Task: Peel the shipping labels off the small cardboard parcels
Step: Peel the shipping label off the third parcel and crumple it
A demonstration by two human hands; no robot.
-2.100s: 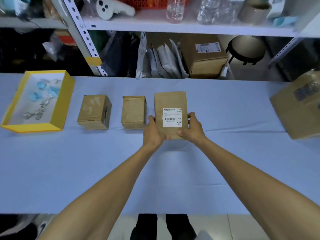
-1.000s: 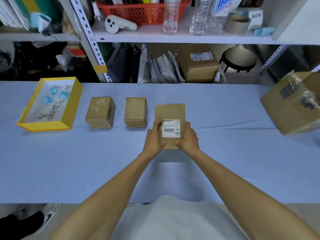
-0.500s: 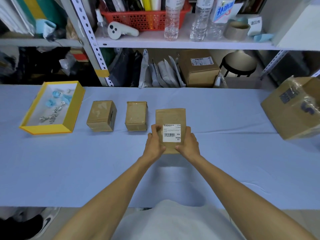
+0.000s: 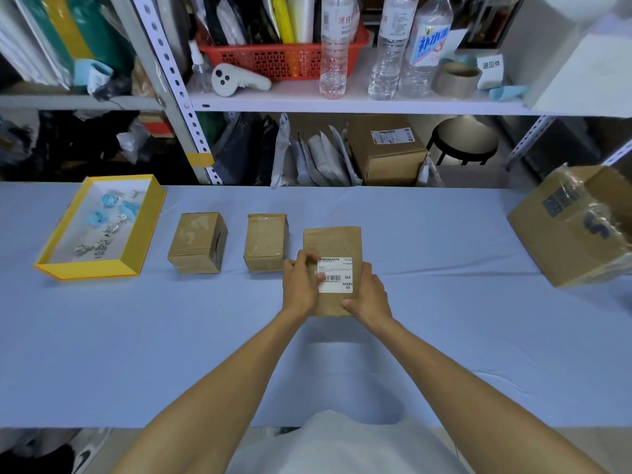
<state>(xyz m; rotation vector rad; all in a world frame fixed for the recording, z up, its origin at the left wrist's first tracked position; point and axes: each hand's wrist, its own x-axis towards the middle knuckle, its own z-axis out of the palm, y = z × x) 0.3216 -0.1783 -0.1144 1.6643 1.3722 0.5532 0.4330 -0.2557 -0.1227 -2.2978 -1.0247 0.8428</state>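
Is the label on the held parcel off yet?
On: the label lies flat on the parcel; the left hand covers its left edge.

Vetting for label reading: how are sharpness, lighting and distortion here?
Head view: large print on the label readable, fine print soft; fingertips of the left hand slightly blurred; even light, soft shadow on the table by the parcel; dark under the shelf; wide-angle lens slants the shelf post.

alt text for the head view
A left hand picks at the white shipping label on a flat cardboard parcel, steadied by the right hand on a blue table. Two small boxes and a yellow tray sit to its left.
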